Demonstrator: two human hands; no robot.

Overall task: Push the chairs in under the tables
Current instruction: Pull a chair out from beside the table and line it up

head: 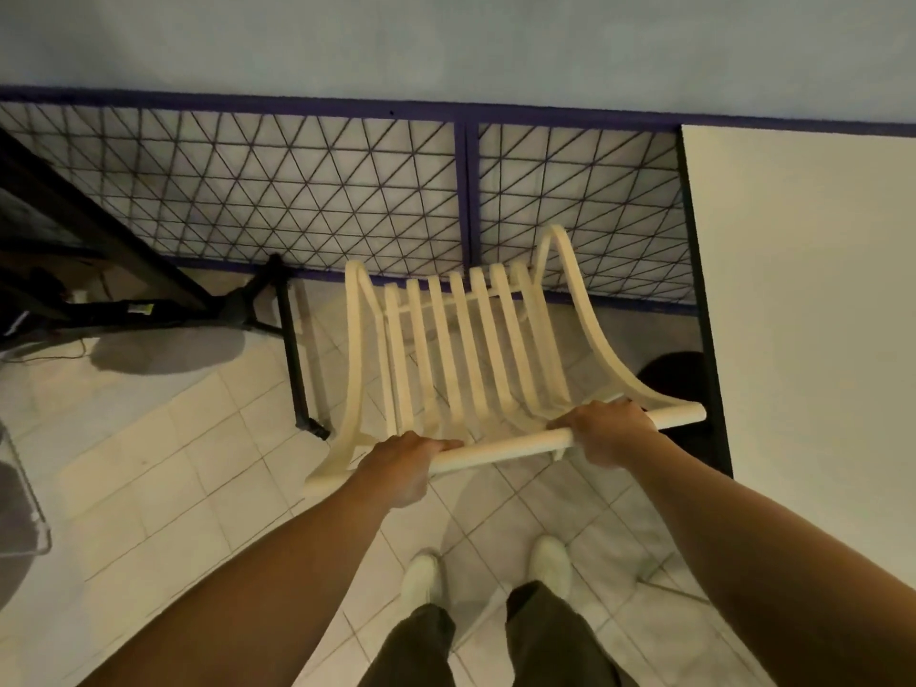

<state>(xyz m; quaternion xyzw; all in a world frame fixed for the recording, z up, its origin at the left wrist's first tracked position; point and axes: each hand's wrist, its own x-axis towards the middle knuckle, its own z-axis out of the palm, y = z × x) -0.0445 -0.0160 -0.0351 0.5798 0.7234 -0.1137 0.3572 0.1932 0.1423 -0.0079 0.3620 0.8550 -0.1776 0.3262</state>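
Across the upper half of the view runs one pale blue wall (446, 42), and below it one dark blue metal grille (248, 190) of criss-crossed wires, split by an upright bar into two panels. Down the right side lies one white table top (803, 314) with a dark edge. Pale floor tiles (158, 468) fill the lower part. At the far left stands one dark piece of furniture (74, 230), only partly in view, and one black leg (295, 349) stands just left of the chair.

One cream slatted chair (461, 349) stands in the middle, just left of the table's edge and near the grille; its back shows seven slats between two curved side rails. Its seat is hidden, so whether it is under any table cannot be told.

Two bare forearms reach forward. The left hand (401, 463) is wrapped around the chair's top rail near its left end, and the right hand (607, 428) grips the same rail towards its right end, the hands well apart. Two white shoes (421, 577) stand on the tiles below.
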